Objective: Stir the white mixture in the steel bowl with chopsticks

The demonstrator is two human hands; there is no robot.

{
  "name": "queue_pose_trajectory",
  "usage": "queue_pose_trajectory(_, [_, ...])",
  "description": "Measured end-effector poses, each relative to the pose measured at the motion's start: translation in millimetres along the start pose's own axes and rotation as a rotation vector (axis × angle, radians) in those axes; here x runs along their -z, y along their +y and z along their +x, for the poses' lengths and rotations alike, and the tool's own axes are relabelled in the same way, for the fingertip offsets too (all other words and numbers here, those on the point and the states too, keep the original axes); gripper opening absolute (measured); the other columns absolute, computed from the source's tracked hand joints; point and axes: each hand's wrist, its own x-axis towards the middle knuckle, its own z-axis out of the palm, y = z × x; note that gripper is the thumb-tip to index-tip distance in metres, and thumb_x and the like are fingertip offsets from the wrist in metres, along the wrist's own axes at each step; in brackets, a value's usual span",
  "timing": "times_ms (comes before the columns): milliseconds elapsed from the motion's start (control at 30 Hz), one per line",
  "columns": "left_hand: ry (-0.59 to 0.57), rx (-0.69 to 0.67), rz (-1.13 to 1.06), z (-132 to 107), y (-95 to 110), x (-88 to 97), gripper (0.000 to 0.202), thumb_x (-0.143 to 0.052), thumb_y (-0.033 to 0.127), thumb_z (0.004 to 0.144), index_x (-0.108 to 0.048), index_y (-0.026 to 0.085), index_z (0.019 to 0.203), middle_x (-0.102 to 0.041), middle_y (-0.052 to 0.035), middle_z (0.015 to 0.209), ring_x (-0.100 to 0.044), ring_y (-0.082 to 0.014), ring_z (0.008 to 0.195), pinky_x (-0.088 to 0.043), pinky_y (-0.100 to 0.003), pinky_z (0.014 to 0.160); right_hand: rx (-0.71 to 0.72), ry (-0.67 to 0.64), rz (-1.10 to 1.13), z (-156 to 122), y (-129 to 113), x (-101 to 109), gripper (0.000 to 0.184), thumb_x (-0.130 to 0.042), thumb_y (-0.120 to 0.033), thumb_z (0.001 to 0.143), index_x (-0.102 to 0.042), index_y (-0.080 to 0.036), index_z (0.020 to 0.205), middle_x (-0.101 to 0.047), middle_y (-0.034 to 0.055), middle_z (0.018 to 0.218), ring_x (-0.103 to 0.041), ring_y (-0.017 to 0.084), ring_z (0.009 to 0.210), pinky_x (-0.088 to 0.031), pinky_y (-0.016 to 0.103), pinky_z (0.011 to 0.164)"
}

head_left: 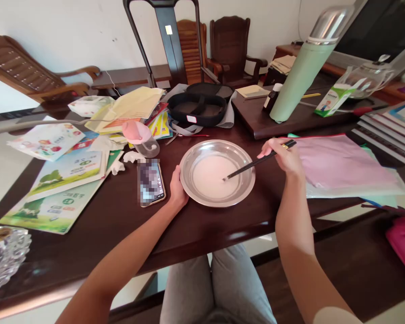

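A round metal plate (pixel 246 168) with a pale white liquid in it sits on the dark wooden table (pixel 202 225) in front of me. My left hand (pixel 177 186) rests against the plate's left rim, fingers curled on the edge. My right hand (pixel 285 155) is to the right of the plate, closed on a pair of dark chopsticks (pixel 253 164). Their tips dip into the liquid near the plate's middle.
A phone (pixel 151 182) lies just left of my left hand. Booklets and papers (pixel 67 180) cover the table's left side, with a pink-lidded cup (pixel 141 137). A black divided tray (pixel 197 108), a green flask (pixel 300 74), a pink folder (pixel 340 164) and stacked books (pixel 388 130) lie behind and right.
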Motion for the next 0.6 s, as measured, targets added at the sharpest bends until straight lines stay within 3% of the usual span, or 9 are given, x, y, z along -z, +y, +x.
queue_pose_trajectory(100, [0.008, 0.009, -0.008, 0.9, 0.7, 0.4, 0.038, -0.087, 0.056, 0.074, -0.076, 0.021, 0.082, -0.082, -0.0039, 0.089, -0.078, -0.0273, 0.102, -0.060, -0.035, 0.093, -0.020, -0.192, 0.009, 0.4, -5.3, -12.7, 0.051, -0.080, -0.073, 0.085, -0.077, -0.027, 0.065, -0.080, 0.0042, 0.071, -0.077, 0.026, 0.072, -0.061, 0.042, 0.083])
queue_pose_trajectory(167, [0.007, 0.016, -0.020, 0.8, 1.3, -0.3, 0.038, -0.088, 0.055, 0.073, -0.076, 0.020, 0.081, -0.082, -0.0048, 0.089, -0.078, -0.0279, 0.101, -0.061, -0.035, 0.093, -0.015, -0.232, -0.008, 1.9, -9.0, -22.4, 0.053, -0.081, -0.077, 0.081, -0.078, -0.026, 0.068, -0.082, 0.0049, 0.074, -0.079, 0.027, 0.076, -0.061, 0.042, 0.086])
queue_pose_trajectory(267, [-0.001, 0.020, -0.024, 0.3, 2.2, -1.8, 0.038, -0.087, 0.055, 0.074, -0.077, 0.019, 0.082, -0.082, -0.0048, 0.089, -0.078, -0.0293, 0.104, -0.061, -0.037, 0.095, -0.006, -0.115, -0.045, 3.3, -8.7, -23.2, 0.052, -0.082, -0.076, 0.081, -0.078, -0.026, 0.069, -0.082, 0.0044, 0.075, -0.080, 0.026, 0.080, -0.061, 0.042, 0.090])
queue_pose_trajectory(367, [0.002, 0.040, -0.029, 0.4, 2.6, -2.5, 0.036, -0.086, 0.055, 0.077, -0.076, 0.021, 0.080, -0.082, -0.0044, 0.086, -0.078, -0.0317, 0.107, -0.062, -0.040, 0.097, 0.022, 0.064, -0.043, 2.1, -2.1, -8.8, 0.051, -0.080, -0.071, 0.087, -0.074, -0.026, 0.064, -0.080, 0.0028, 0.069, -0.078, 0.024, 0.073, -0.060, 0.041, 0.089])
queue_pose_trajectory(433, [0.007, 0.059, -0.038, 0.9, 2.5, -2.3, 0.035, -0.086, 0.054, 0.078, -0.076, 0.021, 0.079, -0.082, -0.0045, 0.085, -0.079, -0.0326, 0.107, -0.062, -0.041, 0.097, 0.045, 0.079, -0.009, 0.6, 1.2, -1.2, 0.053, -0.079, -0.070, 0.088, -0.071, -0.026, 0.059, -0.077, 0.0024, 0.064, -0.076, 0.023, 0.067, -0.060, 0.041, 0.083])
queue_pose_trajectory(600, [0.013, 0.059, -0.038, 2.8, 1.8, -0.3, 0.036, -0.087, 0.054, 0.078, -0.076, 0.021, 0.081, -0.082, -0.0044, 0.086, -0.078, -0.0311, 0.105, -0.061, -0.039, 0.096, 0.006, -0.211, 0.021, 0.4, -5.3, -14.9, 0.050, -0.081, -0.071, 0.086, -0.077, -0.026, 0.065, -0.080, 0.0047, 0.070, -0.078, 0.025, 0.071, -0.061, 0.040, 0.080])
